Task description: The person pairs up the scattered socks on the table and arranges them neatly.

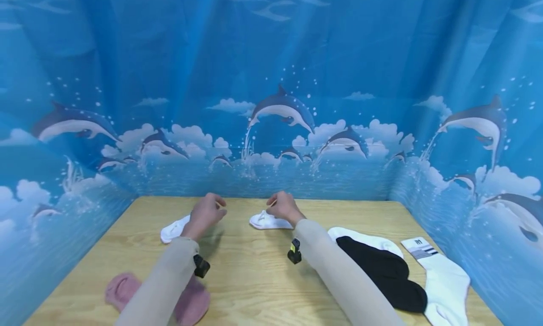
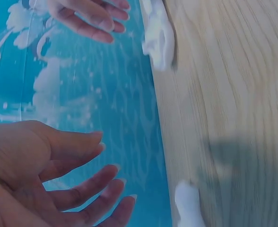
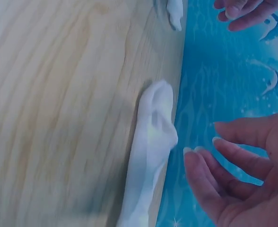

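My left hand (image 1: 207, 216) hovers above the far left of the wooden table, fingers loosely bent and holding nothing. A white sock (image 1: 171, 230) lies just left of it, partly hidden behind the hand and wrist. My right hand (image 1: 284, 208) is raised over a second white sock (image 1: 271, 222) near the table's back edge. In the right wrist view, a gap shows between the right fingertips (image 3: 191, 156) and that white sock (image 3: 148, 142), which has a fold near its end. Nothing is between the left fingers (image 2: 101, 184) in the left wrist view.
A pink sock (image 1: 122, 288) and another pink piece (image 1: 193, 303) lie at the front left, partly under the left sleeve. On the right are black socks (image 1: 377, 264), a white sock (image 1: 369, 240) and a striped-cuff white sock (image 1: 447, 279). A blue dolphin-print curtain (image 1: 271, 80) surrounds the table.
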`<action>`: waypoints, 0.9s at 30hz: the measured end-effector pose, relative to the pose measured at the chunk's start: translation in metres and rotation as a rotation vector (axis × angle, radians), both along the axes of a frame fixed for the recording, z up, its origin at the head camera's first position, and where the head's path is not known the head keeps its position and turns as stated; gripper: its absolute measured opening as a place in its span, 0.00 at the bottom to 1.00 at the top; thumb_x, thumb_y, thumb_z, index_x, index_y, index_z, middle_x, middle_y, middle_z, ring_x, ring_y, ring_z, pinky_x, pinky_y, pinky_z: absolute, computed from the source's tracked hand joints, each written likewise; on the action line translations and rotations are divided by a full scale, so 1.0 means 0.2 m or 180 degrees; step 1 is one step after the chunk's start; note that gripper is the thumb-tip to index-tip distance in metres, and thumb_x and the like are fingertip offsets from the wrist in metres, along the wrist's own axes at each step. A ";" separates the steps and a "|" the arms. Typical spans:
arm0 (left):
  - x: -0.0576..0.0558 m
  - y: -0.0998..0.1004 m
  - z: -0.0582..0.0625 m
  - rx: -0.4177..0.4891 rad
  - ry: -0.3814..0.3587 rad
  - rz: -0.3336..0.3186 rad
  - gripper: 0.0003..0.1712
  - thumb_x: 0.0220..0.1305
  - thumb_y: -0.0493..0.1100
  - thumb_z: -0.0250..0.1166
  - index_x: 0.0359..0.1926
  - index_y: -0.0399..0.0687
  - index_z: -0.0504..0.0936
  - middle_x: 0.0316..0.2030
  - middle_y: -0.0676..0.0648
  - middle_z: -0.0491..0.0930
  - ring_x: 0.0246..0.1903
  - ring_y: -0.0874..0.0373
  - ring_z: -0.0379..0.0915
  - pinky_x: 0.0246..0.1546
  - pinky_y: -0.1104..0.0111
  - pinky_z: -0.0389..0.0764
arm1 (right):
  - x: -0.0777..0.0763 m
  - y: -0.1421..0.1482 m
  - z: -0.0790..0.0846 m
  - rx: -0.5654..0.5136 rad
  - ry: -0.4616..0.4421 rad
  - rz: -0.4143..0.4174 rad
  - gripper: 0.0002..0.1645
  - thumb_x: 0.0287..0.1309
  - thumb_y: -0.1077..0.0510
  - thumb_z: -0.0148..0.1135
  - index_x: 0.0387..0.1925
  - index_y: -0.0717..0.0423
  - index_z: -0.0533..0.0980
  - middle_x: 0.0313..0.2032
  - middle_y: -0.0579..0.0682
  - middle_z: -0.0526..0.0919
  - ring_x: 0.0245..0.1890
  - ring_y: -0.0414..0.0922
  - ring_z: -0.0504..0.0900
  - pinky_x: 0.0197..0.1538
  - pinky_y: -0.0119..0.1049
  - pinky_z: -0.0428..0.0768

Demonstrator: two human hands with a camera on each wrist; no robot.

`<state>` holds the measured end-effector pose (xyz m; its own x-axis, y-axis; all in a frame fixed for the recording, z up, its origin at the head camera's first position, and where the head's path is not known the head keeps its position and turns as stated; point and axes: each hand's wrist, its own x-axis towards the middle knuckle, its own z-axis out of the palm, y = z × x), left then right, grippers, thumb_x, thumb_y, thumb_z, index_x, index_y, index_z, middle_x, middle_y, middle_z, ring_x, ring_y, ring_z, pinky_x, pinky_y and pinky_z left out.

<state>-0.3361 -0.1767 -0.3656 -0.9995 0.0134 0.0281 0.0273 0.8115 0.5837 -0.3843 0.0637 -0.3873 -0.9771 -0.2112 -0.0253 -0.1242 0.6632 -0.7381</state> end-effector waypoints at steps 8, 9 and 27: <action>0.05 -0.24 -0.01 -0.0147 0.0058 0.0034 0.18 0.69 0.39 0.64 0.56 0.33 0.82 0.52 0.30 0.83 0.52 0.37 0.80 0.49 0.47 0.83 | 0.01 -0.13 -0.02 -0.0241 -0.0027 0.0365 0.20 0.61 0.64 0.69 0.54 0.67 0.81 0.47 0.60 0.88 0.35 0.50 0.89 0.43 0.41 0.89; 0.06 -0.27 -0.01 -0.0150 0.0044 0.0048 0.18 0.69 0.39 0.64 0.56 0.33 0.82 0.52 0.30 0.82 0.52 0.36 0.80 0.49 0.46 0.82 | 0.01 -0.14 -0.02 -0.0267 -0.0039 0.0390 0.20 0.61 0.64 0.69 0.54 0.67 0.81 0.47 0.60 0.88 0.35 0.50 0.89 0.44 0.42 0.89; 0.12 -0.62 -0.12 -0.0198 0.0055 0.0540 0.20 0.63 0.39 0.67 0.51 0.28 0.82 0.45 0.27 0.85 0.46 0.33 0.81 0.45 0.48 0.82 | 0.01 -0.33 -0.08 -0.0400 -0.0061 0.0534 0.19 0.63 0.63 0.68 0.54 0.65 0.81 0.45 0.58 0.88 0.41 0.59 0.89 0.45 0.44 0.88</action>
